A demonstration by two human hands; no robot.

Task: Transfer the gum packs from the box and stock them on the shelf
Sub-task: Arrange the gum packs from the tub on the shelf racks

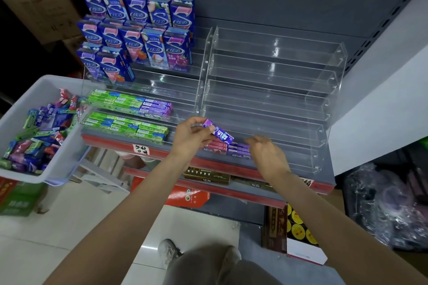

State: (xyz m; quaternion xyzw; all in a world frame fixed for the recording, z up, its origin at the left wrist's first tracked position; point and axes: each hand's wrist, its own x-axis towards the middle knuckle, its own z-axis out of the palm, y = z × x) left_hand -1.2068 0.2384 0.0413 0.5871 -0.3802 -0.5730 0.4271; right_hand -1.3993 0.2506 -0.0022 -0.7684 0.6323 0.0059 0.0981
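Head cam: my left hand [188, 136] pinches a purple gum pack [217, 131], tilted, just above the near tier of the shelf [266, 166]. Right hand [266, 154] holds nothing, fingers loosely curled, beside the pink and purple packs [228, 147] there. Box [14, 108] of mixed packs sits far left.

Purple gum pack [218, 132]: slim rectangular stick pack, white lettering, tilted, pinched at its upper end above the front row of the shelf [231, 166].
Stocked gum packs: green and purple [129, 101], lying flat in clear acrylic tiers; pink and purple [228, 147] at the front centre.
Box [27, 92]: white plastic bin, left of shelf, holding loose mixed packs [39, 134].
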